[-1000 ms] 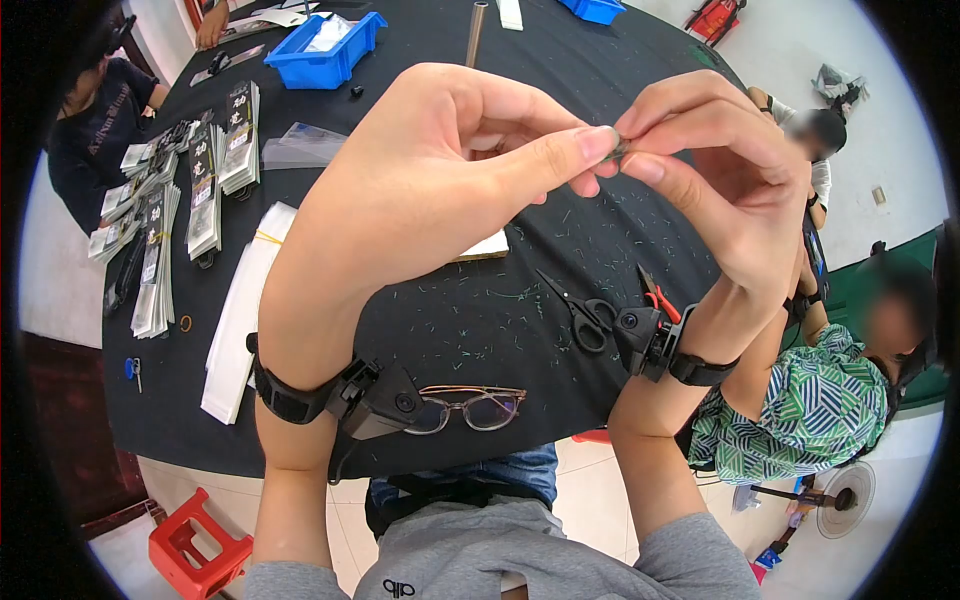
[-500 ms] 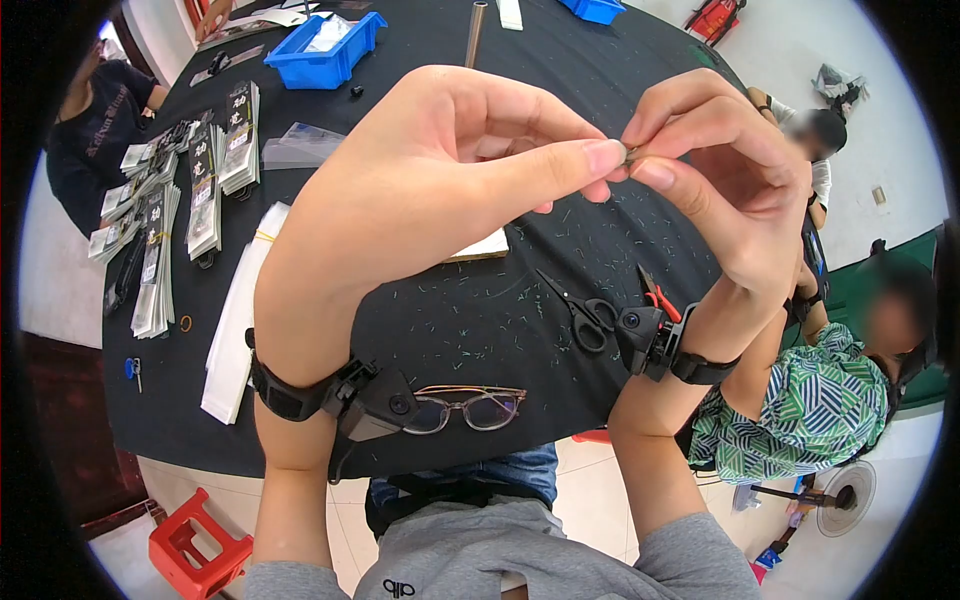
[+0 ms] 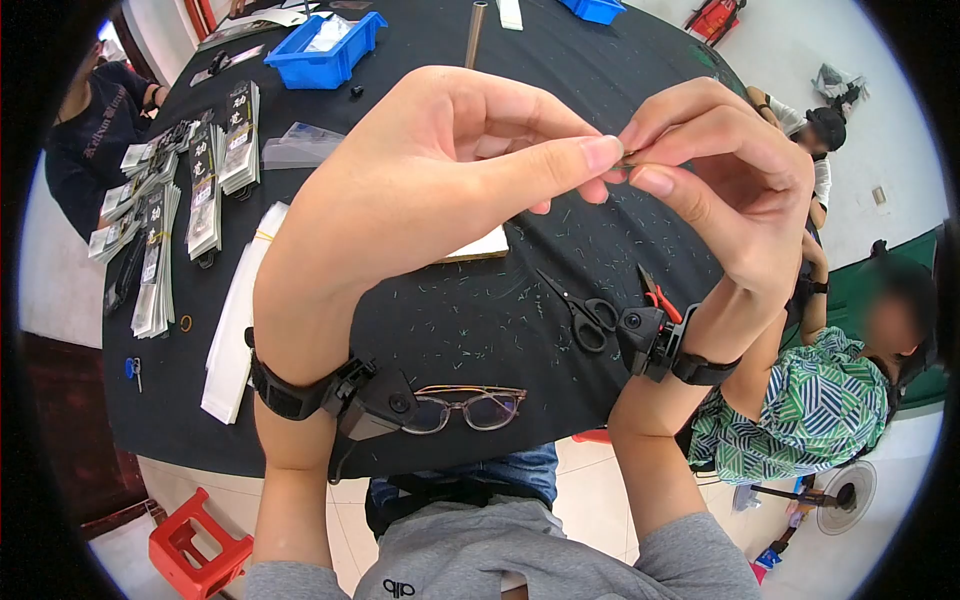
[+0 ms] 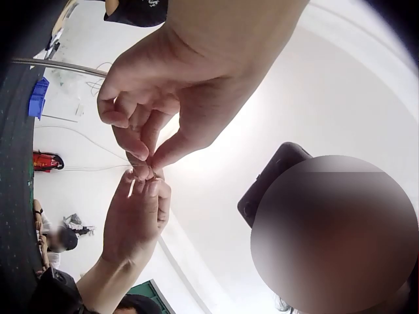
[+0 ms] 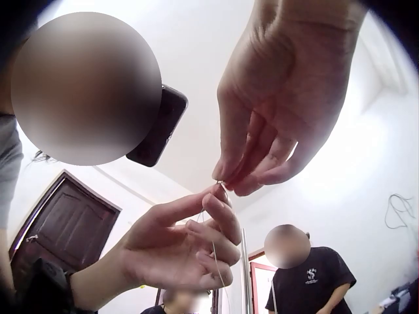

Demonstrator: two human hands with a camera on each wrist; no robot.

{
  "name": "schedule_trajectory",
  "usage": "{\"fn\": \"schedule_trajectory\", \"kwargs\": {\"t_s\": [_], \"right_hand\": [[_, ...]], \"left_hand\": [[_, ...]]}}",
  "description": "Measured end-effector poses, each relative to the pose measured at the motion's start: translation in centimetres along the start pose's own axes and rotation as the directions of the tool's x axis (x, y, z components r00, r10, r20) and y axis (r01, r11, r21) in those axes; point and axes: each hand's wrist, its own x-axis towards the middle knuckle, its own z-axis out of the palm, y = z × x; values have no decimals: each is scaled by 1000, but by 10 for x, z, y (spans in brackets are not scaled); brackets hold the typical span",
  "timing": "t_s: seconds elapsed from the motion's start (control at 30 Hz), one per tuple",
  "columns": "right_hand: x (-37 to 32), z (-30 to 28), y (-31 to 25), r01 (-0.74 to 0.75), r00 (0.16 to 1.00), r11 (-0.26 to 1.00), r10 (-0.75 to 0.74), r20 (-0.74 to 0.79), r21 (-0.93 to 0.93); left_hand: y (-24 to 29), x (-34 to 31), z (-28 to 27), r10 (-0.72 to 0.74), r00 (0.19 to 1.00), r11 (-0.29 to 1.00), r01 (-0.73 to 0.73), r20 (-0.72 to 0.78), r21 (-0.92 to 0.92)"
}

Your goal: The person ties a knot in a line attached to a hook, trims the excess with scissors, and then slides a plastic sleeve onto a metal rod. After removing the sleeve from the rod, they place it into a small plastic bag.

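- The left hand (image 3: 430, 190) and right hand (image 3: 730, 190) are raised above the black counter (image 3: 480, 330), with their fingertips meeting.
- Both hands pinch 1 tiny dark piece (image 3: 625, 157) between thumb and forefinger. It sits in mid-air at that meeting point, well clear of the counter.
- A fingertip pinch from both sides probably suits so small a thing, and holding it high keeps it near the eyes.
- In the right wrist view a fine thread (image 5: 211, 243) seems to hang from the pinch past the left hand's curled fingers. What it is made of cannot be told.
- Scissors (image 3: 580, 315) and a red-handled cutter (image 3: 655, 295) lie near the counter's near edge, probably kept within easy reach. Glasses (image 3: 470, 407) lie folded open at the edge.
- Short green snippets (image 3: 500, 295) are scattered around the scissors.
- Packets (image 3: 205, 190) are stacked in rows at the left and white bags (image 3: 240, 320) lie beside them. A blue bin (image 3: 325, 45) sits farther back.
- The packets carry dark labels with light characters, too small to read. The grey shirt (image 3: 470, 560) bears a small logo, which is also unreadable.
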Motion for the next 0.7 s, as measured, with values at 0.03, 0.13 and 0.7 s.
{"fn": "schedule_trajectory", "kwargs": {"t_s": [0.03, 0.13, 0.7], "right_hand": [[0, 0, 0, 0, 1000, 1000, 0, 0, 0], [0, -2, 1, 12, 1000, 1000, -12, 8, 10], [0, -2, -1, 7, 1000, 1000, -7, 15, 12]], "left_hand": [[1, 0, 0, -17, 1000, 1000, 17, 3, -22], [0, 1, -1, -20, 1000, 999, 21, 16, -40], [-4, 1, -2, 9, 999, 999, -8, 36, -37]]}}
